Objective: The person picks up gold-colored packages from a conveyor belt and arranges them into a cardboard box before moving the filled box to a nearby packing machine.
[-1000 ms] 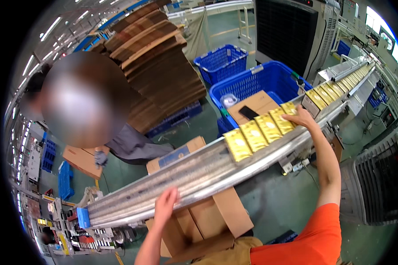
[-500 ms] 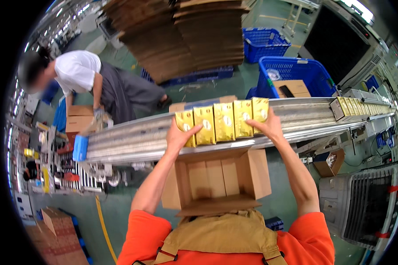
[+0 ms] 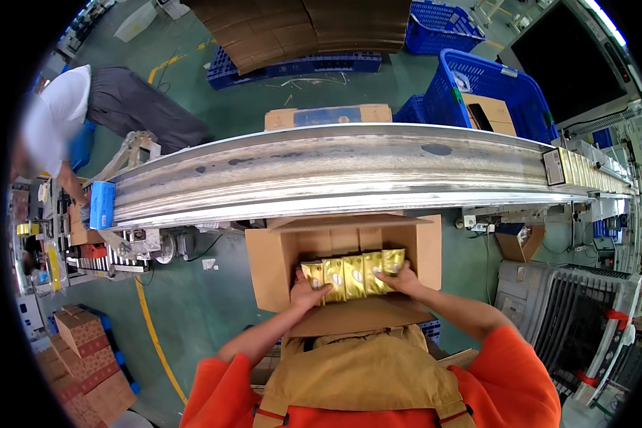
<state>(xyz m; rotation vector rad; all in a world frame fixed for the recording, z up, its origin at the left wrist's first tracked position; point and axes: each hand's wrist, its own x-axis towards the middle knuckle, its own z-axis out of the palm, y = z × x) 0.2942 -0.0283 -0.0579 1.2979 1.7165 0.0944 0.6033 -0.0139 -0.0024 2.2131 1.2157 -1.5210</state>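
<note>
Squeezed between my two hands is a row of several gold foil packets [image 3: 353, 277], standing side by side inside an open cardboard box [image 3: 264, 274]. My left hand [image 3: 307, 291] presses the row's left end, its thumb across the front of the packets. At the right end my right hand [image 3: 404, 278] grips in the same way, thumb on the front. The box sits close to my apron, below the near edge of the conveyor [image 3: 321, 167], with its flaps folded outward. Its floor is hidden by the packets and the near flap.
More gold packets [image 3: 581, 170] stand lined up at the conveyor's right end; a blue block [image 3: 103, 205] marks its left end. Beyond are blue baskets [image 3: 503, 85] and stacked flat cardboard [image 3: 307, 28]. A co-worker [image 3: 64, 121] bends over at the far left. Cartons [image 3: 85, 342] are piled lower left.
Both hands have carried the row of gold packets off the conveyor, toward me and down into the open box. The view has tilted downward, and the co-worker appears further left.
</note>
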